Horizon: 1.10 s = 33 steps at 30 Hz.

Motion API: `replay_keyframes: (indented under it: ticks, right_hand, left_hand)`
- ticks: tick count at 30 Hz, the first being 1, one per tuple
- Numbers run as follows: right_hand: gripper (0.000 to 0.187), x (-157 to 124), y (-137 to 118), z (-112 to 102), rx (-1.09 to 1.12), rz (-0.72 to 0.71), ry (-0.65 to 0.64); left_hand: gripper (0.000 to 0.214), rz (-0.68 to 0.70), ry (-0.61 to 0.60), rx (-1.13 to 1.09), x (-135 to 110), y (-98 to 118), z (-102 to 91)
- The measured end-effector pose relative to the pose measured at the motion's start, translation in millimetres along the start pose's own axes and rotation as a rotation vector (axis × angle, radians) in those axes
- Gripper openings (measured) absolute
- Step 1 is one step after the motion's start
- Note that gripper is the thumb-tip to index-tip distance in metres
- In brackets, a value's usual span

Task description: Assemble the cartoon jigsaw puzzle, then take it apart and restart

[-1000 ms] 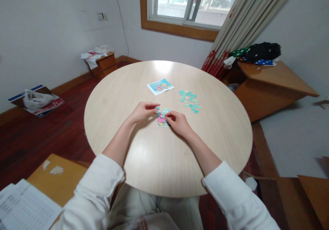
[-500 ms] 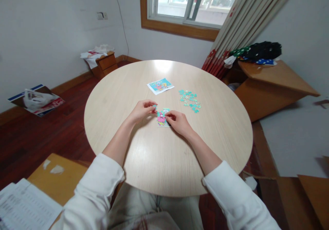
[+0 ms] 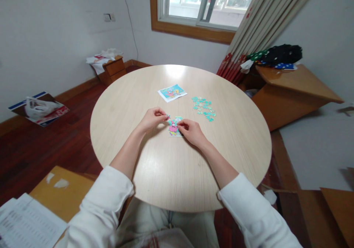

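A partly joined jigsaw puzzle (image 3: 173, 127) with a pink cartoon figure lies flat on the round table in front of me. My left hand (image 3: 155, 119) is closed in a pinch at its upper left, holding a small jigsaw piece (image 3: 168, 117) between thumb and fingertips. At the puzzle's right side, my right hand (image 3: 192, 130) has its fingers drawn together on it, covering part of the picture. Farther off to the right lie several loose turquoise and pale jigsaw pieces (image 3: 204, 107). A printed picture card (image 3: 172, 92) rests behind the puzzle.
The round wooden table (image 3: 177, 174) reaches close to my lap. Papers (image 3: 24, 222) lie on a wooden surface at lower left. A tilted wooden cabinet (image 3: 287, 93) with cloths on top stands to the right. Beyond are a window and a curtain (image 3: 265, 23).
The small piece in my left hand has tilted and shows less of its turquoise face. My right hand stays at the puzzle's right side.
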State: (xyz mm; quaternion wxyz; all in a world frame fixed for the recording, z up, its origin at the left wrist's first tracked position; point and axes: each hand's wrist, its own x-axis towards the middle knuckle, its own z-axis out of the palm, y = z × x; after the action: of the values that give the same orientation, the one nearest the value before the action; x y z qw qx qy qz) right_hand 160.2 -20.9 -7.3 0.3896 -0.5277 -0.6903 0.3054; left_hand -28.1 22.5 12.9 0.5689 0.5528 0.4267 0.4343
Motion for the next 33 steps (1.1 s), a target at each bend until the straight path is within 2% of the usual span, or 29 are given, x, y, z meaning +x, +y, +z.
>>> replay_keyframes:
  ticks: [5,12,33]
  right_hand:
    - [0.013,0.2,-0.6,0.1,-0.009,-0.003,0.004]
    - [0.014,0.5,-1.0,0.5,-0.014,0.016,0.001]
    - [0.014,0.3,-0.6,-0.1,-0.004,0.004,0.003]
  left_hand:
    - [0.018,0.019,-0.023,0.078,1.0,-2.1,0.1]
    - [0.007,0.010,-0.076,0.419,-3.5,-1.7,0.5]
    - [0.009,0.038,-0.064,0.644,-1.4,-10.0,3.3]
